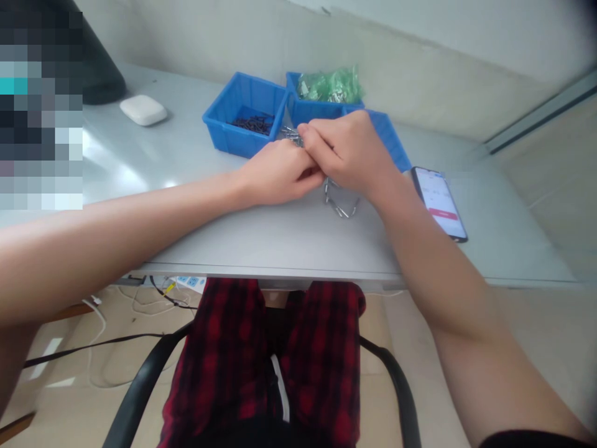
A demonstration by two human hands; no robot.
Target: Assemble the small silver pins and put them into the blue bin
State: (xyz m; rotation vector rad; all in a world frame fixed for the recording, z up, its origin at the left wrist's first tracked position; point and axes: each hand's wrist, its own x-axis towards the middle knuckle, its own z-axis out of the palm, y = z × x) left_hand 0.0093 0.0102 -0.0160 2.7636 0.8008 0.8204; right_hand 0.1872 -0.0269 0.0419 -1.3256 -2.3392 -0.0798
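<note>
My left hand [284,173] is closed, its fingers curled under on the table top. Over its fingertips reaches my right hand [349,149], also closed, so the two hands touch. Whatever the fingers hold is hidden from above. Small silver metal pieces [291,135] show just beyond my left knuckles, by the right thumb; whether they are held or lying there I cannot tell. More thin silver pieces [344,210] lie on the table below my right hand, in a loose curve.
Behind the hands, a blue bin [221,132] holds dark screw-like pieces [254,123]. Another blue bin [292,81] carries green plastic bags [331,86]; a third blue bin [392,140] is partly covered. A lit phone [439,202] lies right, a white case [143,110] left.
</note>
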